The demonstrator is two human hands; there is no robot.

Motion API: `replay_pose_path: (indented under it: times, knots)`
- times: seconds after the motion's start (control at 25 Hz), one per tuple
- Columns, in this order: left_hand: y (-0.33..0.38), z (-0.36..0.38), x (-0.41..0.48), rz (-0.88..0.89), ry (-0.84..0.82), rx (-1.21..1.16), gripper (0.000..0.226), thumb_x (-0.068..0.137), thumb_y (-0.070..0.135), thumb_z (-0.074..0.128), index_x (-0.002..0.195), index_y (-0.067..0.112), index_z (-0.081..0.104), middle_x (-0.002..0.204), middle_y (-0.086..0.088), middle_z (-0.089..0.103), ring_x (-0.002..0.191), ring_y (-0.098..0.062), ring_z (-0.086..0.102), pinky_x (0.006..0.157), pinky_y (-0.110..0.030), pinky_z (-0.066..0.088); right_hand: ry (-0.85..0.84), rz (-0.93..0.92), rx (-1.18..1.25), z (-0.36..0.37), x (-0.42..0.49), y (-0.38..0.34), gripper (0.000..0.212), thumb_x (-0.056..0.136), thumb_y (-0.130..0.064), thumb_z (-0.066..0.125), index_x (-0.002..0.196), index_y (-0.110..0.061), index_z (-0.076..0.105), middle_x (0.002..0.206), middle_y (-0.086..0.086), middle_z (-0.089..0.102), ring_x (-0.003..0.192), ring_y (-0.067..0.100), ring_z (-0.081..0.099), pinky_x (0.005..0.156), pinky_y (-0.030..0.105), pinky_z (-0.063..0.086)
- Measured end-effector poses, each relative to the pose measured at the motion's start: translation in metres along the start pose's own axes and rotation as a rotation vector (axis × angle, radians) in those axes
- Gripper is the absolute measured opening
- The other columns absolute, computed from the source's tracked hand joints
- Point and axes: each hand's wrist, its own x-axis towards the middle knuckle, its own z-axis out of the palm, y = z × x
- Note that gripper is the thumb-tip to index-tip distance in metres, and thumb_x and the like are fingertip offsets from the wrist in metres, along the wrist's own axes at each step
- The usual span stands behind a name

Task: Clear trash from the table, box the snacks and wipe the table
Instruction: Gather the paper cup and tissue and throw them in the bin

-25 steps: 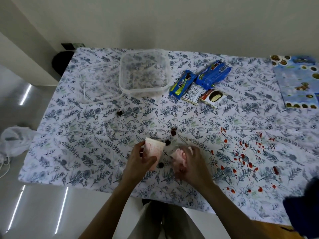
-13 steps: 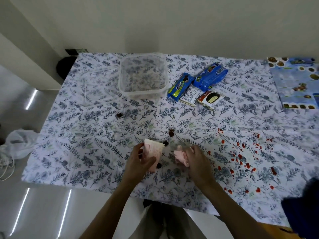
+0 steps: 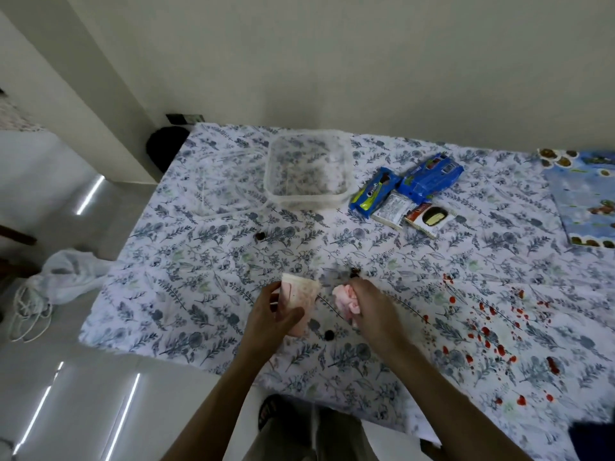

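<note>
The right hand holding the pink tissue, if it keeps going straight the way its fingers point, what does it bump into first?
Probably the small dark crumb just beyond the right hand. The fingers point up the table, and the crumb lies right past the crumpled pink tissue. Depth is hard to judge here.

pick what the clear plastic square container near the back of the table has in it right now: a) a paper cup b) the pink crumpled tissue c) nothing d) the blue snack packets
c: the clear plastic square container shows only the floral cloth through its walls, while the blue snack packets lie on the table to its right.
</note>
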Motion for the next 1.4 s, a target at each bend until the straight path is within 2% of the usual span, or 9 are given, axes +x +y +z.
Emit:
replay_pose_path:
  times: [0.16, 0.28, 0.36, 0.52, 0.64, 0.8, 1.0, 1.12, 1.4]
  knots:
    - [-0.011, -0.052, -0.001, -0.014, 0.085, -0.031, 0.059, 0.082, 0.018, 0.070, 0.134, 0.021, 0.040, 0.120, -0.004, 0.054, 0.087, 0.000, 0.054, 0.058, -0.015, 0.048, -0.095, -0.139, -0.102, 0.031, 0.026, -0.066, 0.051, 0.081, -0.018, 0.069, 0.127, -0.018, 0.048, 0.126, 0.008, 0.056, 0.101, 0.022, 0.061, 0.077, 0.026, 0.052]
    - [-0.024, -0.099, 0.001, -0.018, 0.147, -0.033, 0.061, 0.081, 0.022, 0.071, 0.135, 0.022, 0.041, 0.119, -0.001, 0.054, 0.091, -0.005, 0.055, 0.059, -0.012, 0.045, -0.139, -0.223, -0.180, 0.056, 0.045, -0.112, 0.049, 0.083, -0.020, 0.067, 0.128, -0.019, 0.047, 0.128, 0.007, 0.052, 0.105, 0.026, 0.059, 0.081, 0.035, 0.050]
    - [-0.046, -0.149, 0.005, 0.000, 0.212, -0.011, 0.064, 0.080, 0.027, 0.073, 0.135, 0.023, 0.041, 0.118, 0.002, 0.053, 0.098, -0.012, 0.055, 0.064, -0.012, 0.046, -0.177, -0.256, -0.207, 0.088, 0.059, -0.158, 0.050, 0.082, -0.019, 0.067, 0.128, -0.019, 0.047, 0.130, 0.006, 0.051, 0.108, 0.029, 0.058, 0.080, 0.035, 0.047]
    - [-0.089, -0.252, 0.017, -0.016, 0.255, -0.031, 0.066, 0.077, 0.026, 0.075, 0.134, 0.022, 0.043, 0.116, 0.003, 0.053, 0.103, -0.015, 0.054, 0.082, -0.026, 0.048, -0.188, -0.261, -0.164, 0.158, 0.081, -0.246, 0.046, 0.082, -0.021, 0.065, 0.125, -0.020, 0.050, 0.125, 0.006, 0.055, 0.105, 0.027, 0.059, 0.080, 0.033, 0.045]
    - [-0.118, -0.319, 0.024, -0.002, 0.281, -0.070, 0.064, 0.077, 0.021, 0.075, 0.133, 0.020, 0.045, 0.116, 0.001, 0.055, 0.104, -0.017, 0.056, 0.081, -0.025, 0.050, -0.192, -0.274, -0.114, 0.205, 0.095, -0.300, 0.036, 0.086, -0.028, 0.061, 0.119, -0.017, 0.054, 0.115, 0.007, 0.058, 0.098, 0.027, 0.060, 0.078, 0.033, 0.046]
    - [-0.147, -0.392, 0.030, -0.023, 0.321, -0.105, 0.062, 0.079, 0.021, 0.073, 0.134, 0.020, 0.044, 0.115, 0.003, 0.055, 0.103, -0.014, 0.056, 0.072, -0.014, 0.046, -0.234, -0.303, -0.150, 0.254, 0.117, -0.364, 0.034, 0.082, -0.016, 0.064, 0.114, -0.016, 0.055, 0.109, 0.008, 0.059, 0.092, 0.027, 0.061, 0.072, 0.034, 0.047]
    - [-0.169, -0.442, 0.061, -0.071, 0.355, -0.128, 0.063, 0.079, 0.023, 0.073, 0.134, 0.017, 0.043, 0.117, 0.000, 0.056, 0.105, -0.017, 0.056, 0.083, -0.031, 0.054, -0.256, -0.306, -0.160, 0.301, 0.161, -0.405, 0.023, 0.084, -0.007, 0.058, 0.106, -0.011, 0.056, 0.097, 0.011, 0.060, 0.082, 0.030, 0.061, 0.060, 0.031, 0.041]
    - [-0.175, -0.468, 0.097, -0.104, 0.329, -0.110, 0.060, 0.080, 0.023, 0.072, 0.132, 0.018, 0.044, 0.114, 0.000, 0.056, 0.100, -0.016, 0.056, 0.084, -0.036, 0.056, -0.279, -0.234, -0.100, 0.328, 0.199, -0.420, 0.026, 0.080, -0.007, 0.064, 0.104, -0.012, 0.055, 0.098, 0.009, 0.059, 0.084, 0.029, 0.061, 0.065, 0.039, 0.048]
    - [-0.199, -0.505, 0.187, -0.312, 0.302, -0.181, 0.060, 0.079, 0.032, 0.072, 0.131, 0.021, 0.044, 0.122, -0.005, 0.056, 0.107, -0.022, 0.058, 0.091, -0.042, 0.055, -0.366, -0.071, -0.008, 0.389, 0.275, -0.436, 0.026, 0.081, -0.008, 0.064, 0.104, -0.012, 0.054, 0.103, 0.009, 0.059, 0.093, 0.030, 0.060, 0.069, 0.038, 0.048]
